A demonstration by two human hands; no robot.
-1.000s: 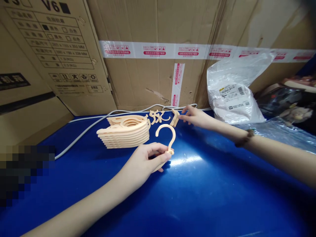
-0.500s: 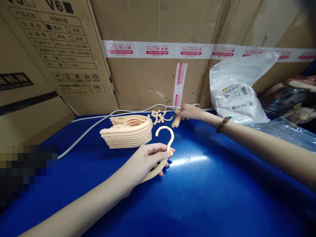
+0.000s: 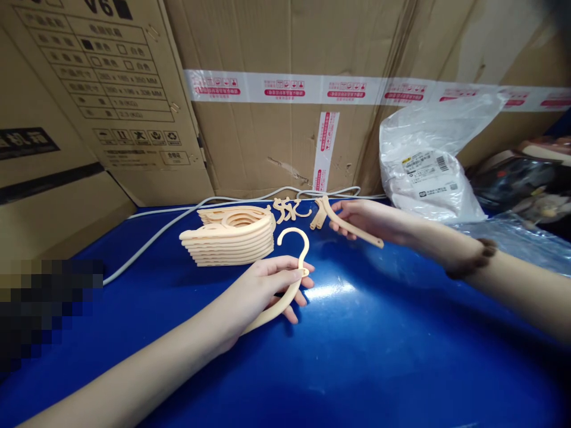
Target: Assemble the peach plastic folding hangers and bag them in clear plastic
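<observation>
My left hand grips a cream plastic hanger piece, a hook joined to one curved arm, with the thumb pressed at the joint. At the right, my right hand holds a single curved hanger arm, which slants down to the right and has a small hole at its lower end. Just left of that hand lie a few more hanger arms. Several loose hooks rest beside them. A neat stack of folded hangers sits to the left, beyond my left hand.
A white cable runs along the back of the blue table. Cardboard boxes wall off the rear and left. At the back right stands a white plastic bag, with clear plastic wrap next to it.
My right hand has drawn back toward me and right from the small pile, bringing out one curved hanger arm. My left hand has shifted slightly left, still holding its piece.
</observation>
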